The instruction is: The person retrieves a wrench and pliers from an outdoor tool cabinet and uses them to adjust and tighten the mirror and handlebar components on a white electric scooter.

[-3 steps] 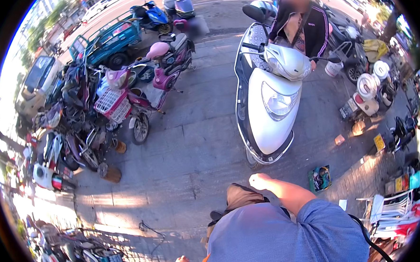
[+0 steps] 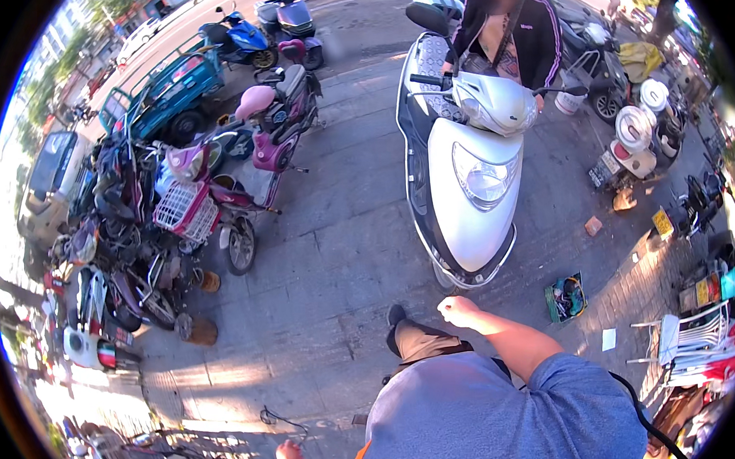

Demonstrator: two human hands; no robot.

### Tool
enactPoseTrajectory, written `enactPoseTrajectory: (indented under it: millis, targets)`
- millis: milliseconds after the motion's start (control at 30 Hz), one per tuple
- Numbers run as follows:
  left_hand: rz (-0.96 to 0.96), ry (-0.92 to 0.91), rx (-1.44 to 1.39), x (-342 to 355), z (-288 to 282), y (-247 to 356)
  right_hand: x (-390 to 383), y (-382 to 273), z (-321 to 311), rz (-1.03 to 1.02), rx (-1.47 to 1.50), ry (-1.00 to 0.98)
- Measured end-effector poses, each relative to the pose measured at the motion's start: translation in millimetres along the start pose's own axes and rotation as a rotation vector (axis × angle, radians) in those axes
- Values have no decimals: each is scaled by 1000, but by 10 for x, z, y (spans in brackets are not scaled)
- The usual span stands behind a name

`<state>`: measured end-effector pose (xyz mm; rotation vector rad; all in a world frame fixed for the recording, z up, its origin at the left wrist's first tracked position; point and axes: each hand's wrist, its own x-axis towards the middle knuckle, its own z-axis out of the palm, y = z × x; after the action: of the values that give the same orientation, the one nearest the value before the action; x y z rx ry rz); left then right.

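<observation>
My right hand [image 2: 456, 310] is out in front of my body, its arm bent and its fingers curled closed. Whatever lies inside those fingers, if anything, is hidden. Just beyond it stands a white scooter [image 2: 474, 199], its front wheel and headlight facing me. My left hand [image 2: 290, 455] hangs low beside me over the pavement, touching nothing that I can see; its fingers show too small and blurred to read. Behind the scooter's handlebar is a person in a dark jacket [image 2: 536, 42], with one hand near the right grip.
A green box of tools or parts [image 2: 566, 298] lies right of the scooter. At left, a pink scooter with a basket [image 2: 185, 207] stands by a tree stump [image 2: 196, 329] and several parked bikes. White chairs [image 2: 696, 345] stand at right; a teal cargo tricycle [image 2: 161, 95] is farther off.
My left hand has swung outward to the left and slightly up. One of my feet now shows ahead of my body. The view has shifted slightly; my right hand stays curled.
</observation>
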<state>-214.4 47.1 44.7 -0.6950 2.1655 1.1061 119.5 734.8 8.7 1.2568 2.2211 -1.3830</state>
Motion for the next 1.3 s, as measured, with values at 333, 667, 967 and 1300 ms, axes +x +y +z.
enactPoseTrajectory:
  millis: [333,667,967,1300]
  targets:
    - [73,-382,-2,414,3043,3463,2323,-1708,-1823,-202,874,549]
    - [786,-998,415,-601,6134,6985,3684,-2622,-4398,-56,1839,984]
    - [844,-1343,907,-601,8918,8835,3727,-2226,-4984,-55,2084,1347]
    - [861,-1753,1465,-2126,11750,8322,3540,-2429,-5301,267,1910,1368]
